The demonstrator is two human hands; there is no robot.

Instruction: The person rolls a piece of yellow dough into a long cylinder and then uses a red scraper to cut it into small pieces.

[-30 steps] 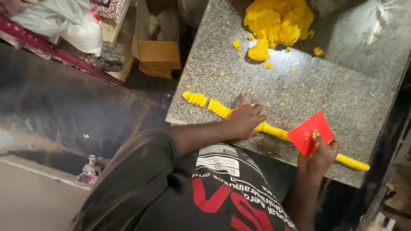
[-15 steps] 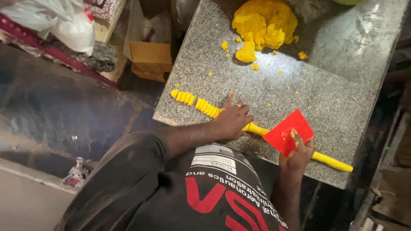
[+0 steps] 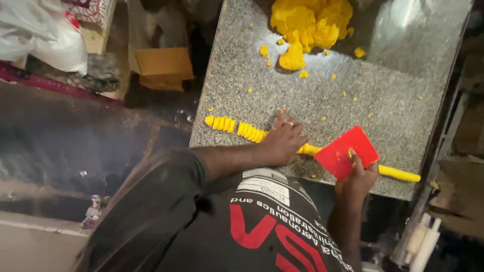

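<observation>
Granite slab (image 3: 383,95) bears yellow dough rope (image 3: 310,149); left hand (image 3: 282,143) presses flat, right hand (image 3: 359,174) pinches red scraper (image 3: 345,152).

Left hand (image 3: 284,141) presses flat, fingers (image 3: 280,121) spread, forearm bare, while the right hand (image 3: 359,176) grips with curled fingers.

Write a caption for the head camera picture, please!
Left hand steadies a yellow dough rope while right hand holds a red scraper.

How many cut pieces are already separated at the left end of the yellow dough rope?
About 8, lying side by side as cut dough pieces on the granite slab, running from the rope's tip to the left hand. More may be hidden under that hand; the right hand holds the red scraper.
</observation>
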